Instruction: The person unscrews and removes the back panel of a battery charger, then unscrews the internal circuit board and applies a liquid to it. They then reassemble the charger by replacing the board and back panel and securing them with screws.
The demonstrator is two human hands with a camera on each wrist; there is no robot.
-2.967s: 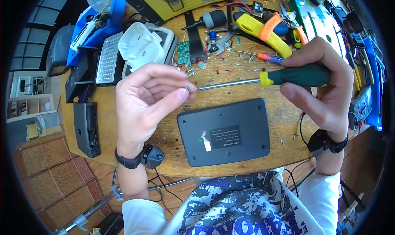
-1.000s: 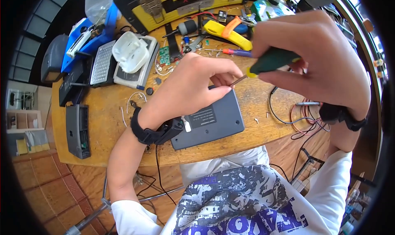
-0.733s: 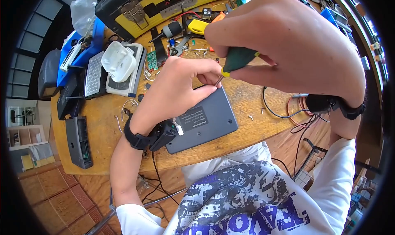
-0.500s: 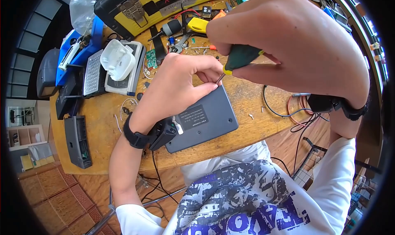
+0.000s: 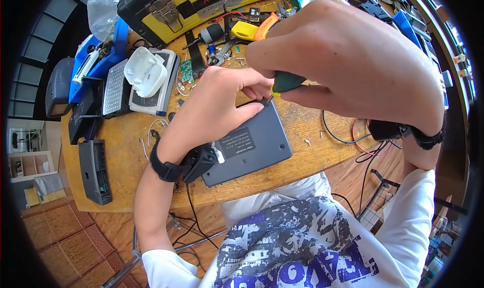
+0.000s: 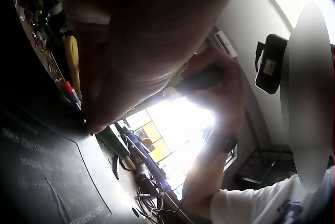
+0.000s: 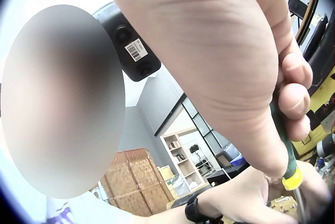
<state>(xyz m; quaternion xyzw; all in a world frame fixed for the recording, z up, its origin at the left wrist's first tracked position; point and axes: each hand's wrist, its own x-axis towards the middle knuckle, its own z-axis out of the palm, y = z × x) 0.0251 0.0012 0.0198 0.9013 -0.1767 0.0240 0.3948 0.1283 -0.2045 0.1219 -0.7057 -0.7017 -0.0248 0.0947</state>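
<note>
A dark grey battery charger [image 5: 262, 159] lies label side up near the table's front edge, with screw holes round its edge. My right hand [image 5: 348, 61] grips the dark green handle of a screwdriver [image 5: 288, 82], tilted with its tip down at the charger's far corner. The yellow collar below the handle shows in the right wrist view, where my fingers wrap round the screwdriver [image 7: 292, 178]. My left hand [image 5: 209, 104] reaches over the charger, thumb and fingers pinching about the shaft's lower end. Its fingertips sit right at the corner and hide the tip.
A yellow and black toolbox [image 5: 201, 10] stands at the back. Before it lie a yellow-handled tool [image 5: 243, 31], a wrench [image 5: 220, 56] and a green circuit board [image 5: 186, 71]. A white case [image 5: 145, 73] is at left, a dark box [image 5: 95, 172] nearer, cables [image 5: 348, 136] at right.
Both hands have come from above the table down to the charger's far corner. The screwdriver, earlier level with a small screw at its tip by my left fingers, now points downward.
</note>
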